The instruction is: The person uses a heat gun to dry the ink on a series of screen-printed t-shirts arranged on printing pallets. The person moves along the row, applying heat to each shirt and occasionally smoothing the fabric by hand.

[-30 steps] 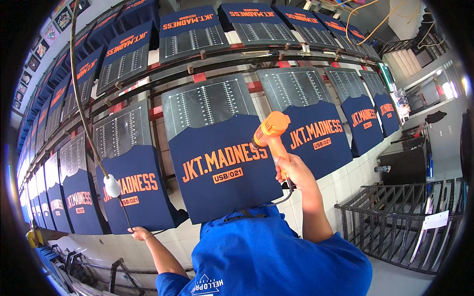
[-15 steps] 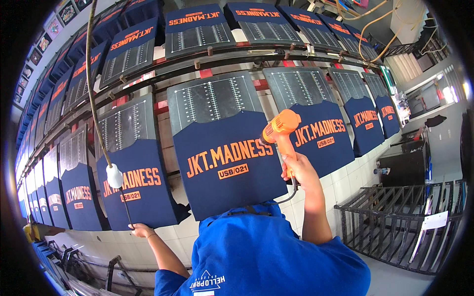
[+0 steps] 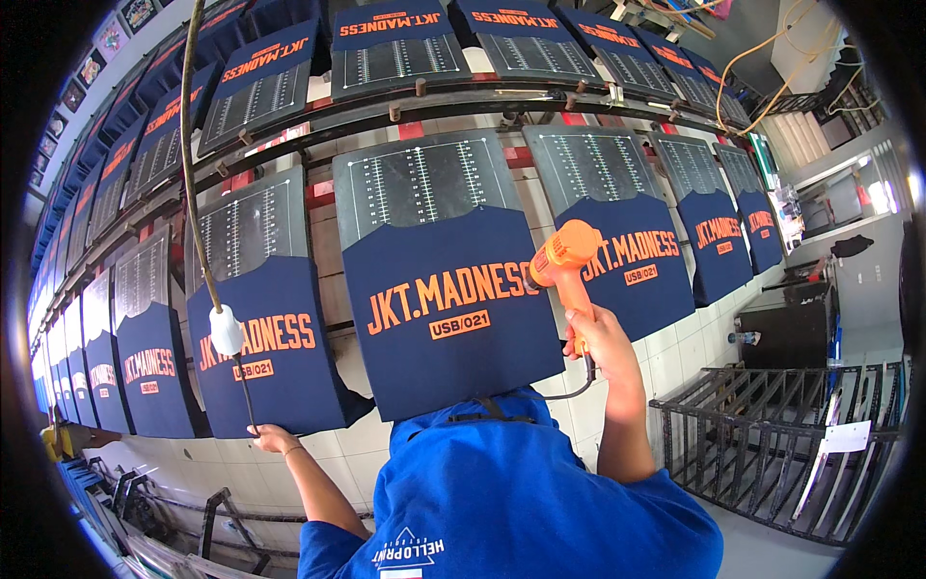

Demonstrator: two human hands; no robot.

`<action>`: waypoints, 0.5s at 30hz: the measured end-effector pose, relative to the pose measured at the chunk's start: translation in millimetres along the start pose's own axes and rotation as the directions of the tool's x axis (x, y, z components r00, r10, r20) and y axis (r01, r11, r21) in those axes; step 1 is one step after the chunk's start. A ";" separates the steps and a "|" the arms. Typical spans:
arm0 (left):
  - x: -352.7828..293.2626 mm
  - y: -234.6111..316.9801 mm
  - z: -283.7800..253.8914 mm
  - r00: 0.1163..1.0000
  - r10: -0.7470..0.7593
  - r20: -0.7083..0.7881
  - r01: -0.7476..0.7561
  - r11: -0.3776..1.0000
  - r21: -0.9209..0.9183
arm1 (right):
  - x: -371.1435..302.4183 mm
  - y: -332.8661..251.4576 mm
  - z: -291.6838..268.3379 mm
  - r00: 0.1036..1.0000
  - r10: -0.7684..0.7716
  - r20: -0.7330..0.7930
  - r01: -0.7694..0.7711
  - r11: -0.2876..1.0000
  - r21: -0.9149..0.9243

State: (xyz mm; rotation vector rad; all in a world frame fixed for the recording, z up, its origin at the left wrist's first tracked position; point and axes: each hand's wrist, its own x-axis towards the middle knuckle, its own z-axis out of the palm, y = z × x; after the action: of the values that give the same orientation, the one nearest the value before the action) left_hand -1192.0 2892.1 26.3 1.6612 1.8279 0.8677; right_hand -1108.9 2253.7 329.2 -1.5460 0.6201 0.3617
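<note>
My right hand [image 3: 608,343] is wrapped round the handle of an orange heat gun [image 3: 567,253]. Its nozzle points left, over the right end of the orange lettering on a navy T-shirt [image 3: 453,362]. That shirt lies stretched over a dark flat board [image 3: 424,183] with white ruler marks. At the lower left, my left hand [image 3: 276,439] pinches a thin black cable [image 3: 244,386]. The cable hangs from a white plug connector [image 3: 226,331] on a long overhead cord [image 3: 189,183]. Just behind that hand lies another printed navy shirt [image 3: 260,381].
More boards with printed navy shirts run left and right, with a second row facing across a metal rail [image 3: 453,114]. A black metal rack [image 3: 772,444] stands at the right. Metal frames [image 3: 217,540] sit at the lower left. Yellowish hoses [image 3: 738,92] hang at the upper right.
The heat gun has shifted slightly right and toward me relative to the shirt's print. My left hand keeps its pinch on the cable. The whole view has moved a little.
</note>
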 end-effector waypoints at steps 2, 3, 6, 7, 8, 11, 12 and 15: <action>-9.3 10.2 -1.2 1.000 -0.029 0.013 0.029 0.999 -0.028 | -1.0 9.2 1.4 1.000 -0.024 0.005 0.024 1.000 -0.016; -11.3 12.2 -4.5 0.999 -0.047 0.016 0.048 0.998 -0.038 | -2.6 7.3 0.0 1.000 -0.007 -0.001 0.007 1.000 -0.015; -12.9 16.9 -6.3 0.999 -0.050 0.012 0.051 0.998 -0.029 | -8.0 3.5 -3.9 1.000 0.016 -0.006 -0.016 1.000 -0.015; -12.3 17.1 -6.0 0.999 -0.042 0.008 0.042 0.999 -0.019 | -9.0 6.0 -2.4 1.000 0.005 0.000 -0.005 1.000 -0.018; -11.7 16.4 -7.4 0.999 -0.053 0.005 0.053 0.998 -0.041 | -9.9 7.5 -1.8 1.000 -0.005 0.006 0.005 1.000 -0.021; -15.5 18.5 -8.5 0.999 -0.052 0.002 0.052 0.996 -0.071 | -14.2 5.7 -3.8 1.000 0.024 -0.010 -0.024 1.000 0.003; -15.5 18.9 -7.8 1.000 -0.027 -0.001 0.027 0.998 -0.058 | -15.6 5.7 -4.6 0.999 0.040 -0.022 -0.039 0.999 0.014; -14.8 17.7 -8.5 1.000 -0.020 -0.001 0.020 0.998 -0.059 | -10.9 16.1 3.3 0.998 -0.013 0.068 0.014 1.000 -0.016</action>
State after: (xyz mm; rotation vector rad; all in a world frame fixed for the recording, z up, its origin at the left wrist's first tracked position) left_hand -1184.9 2877.2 44.5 1.6039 1.7994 0.9056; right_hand -1126.6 2259.0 322.2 -1.5468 0.5543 0.4083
